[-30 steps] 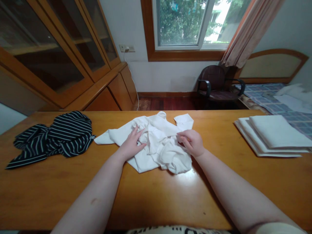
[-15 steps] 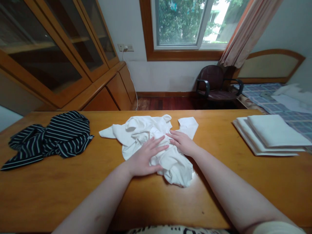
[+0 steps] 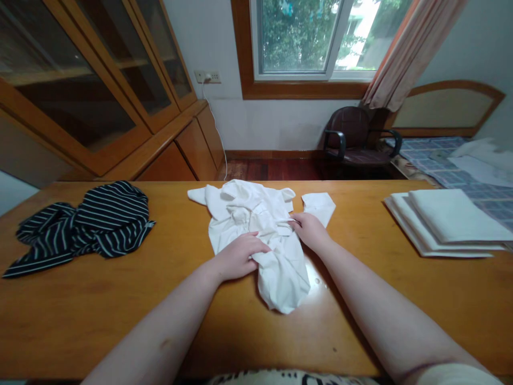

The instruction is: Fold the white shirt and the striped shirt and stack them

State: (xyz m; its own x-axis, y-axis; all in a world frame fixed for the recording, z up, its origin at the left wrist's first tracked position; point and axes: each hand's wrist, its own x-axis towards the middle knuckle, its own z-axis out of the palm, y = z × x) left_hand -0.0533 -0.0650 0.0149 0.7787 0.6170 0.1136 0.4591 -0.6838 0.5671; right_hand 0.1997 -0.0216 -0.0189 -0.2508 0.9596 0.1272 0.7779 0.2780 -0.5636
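A crumpled white shirt [image 3: 268,206] lies bunched on the wooden table in front of me. Its near end is a rounded fold of cloth, and one sleeve-like piece sticks out at the far right, partly behind my right wrist. My left hand [image 3: 240,255] is closed on the shirt's near left part, pinching the cloth between thumb and fingers. At its right edge, my right hand [image 3: 308,229] grips another bit of the cloth with the fingertips. The fingers partly cover the pinched spots.
A black garment with white stripes [image 3: 108,219] lies in a heap at the table's left. On the right sits a stack of folded white cloths [image 3: 457,216]. Beyond the wooden table [image 3: 160,310] are a cabinet [image 3: 160,155], a chair [image 3: 352,133] and a bed.
Both hands went from lying flat with fingers spread to pinching the cloth. The shirt's left side has drawn in to the right, and its far edge has shifted slightly away.
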